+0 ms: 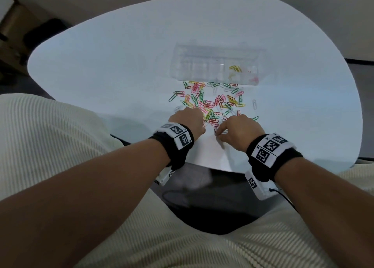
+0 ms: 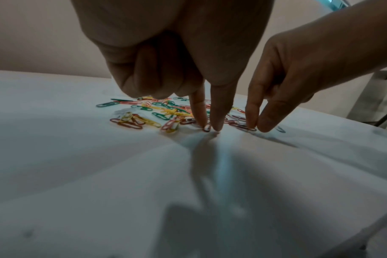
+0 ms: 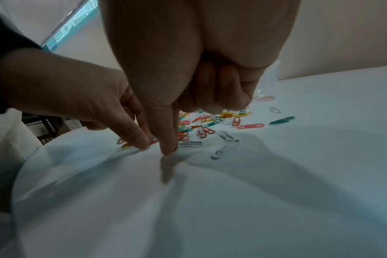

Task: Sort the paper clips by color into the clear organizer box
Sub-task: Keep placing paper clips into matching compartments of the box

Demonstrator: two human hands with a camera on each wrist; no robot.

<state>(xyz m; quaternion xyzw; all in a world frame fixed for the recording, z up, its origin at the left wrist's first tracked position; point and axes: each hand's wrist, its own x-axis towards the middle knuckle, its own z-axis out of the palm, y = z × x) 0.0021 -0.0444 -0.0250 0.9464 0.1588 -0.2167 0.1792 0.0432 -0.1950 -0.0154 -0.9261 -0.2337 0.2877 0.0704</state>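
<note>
Pinching at the near edge of the pile [image 1: 210, 103], your left hand [image 1: 187, 119] and right hand [image 1: 238, 127] each press thumb and forefinger onto a clip; whether either is lifted, I cannot tell. Tangled clips may drag neighbours off the worktop [image 1: 121, 65] rim behind your wrists. Beyond the pile, the box [image 1: 214, 65] has open room around it.
</note>
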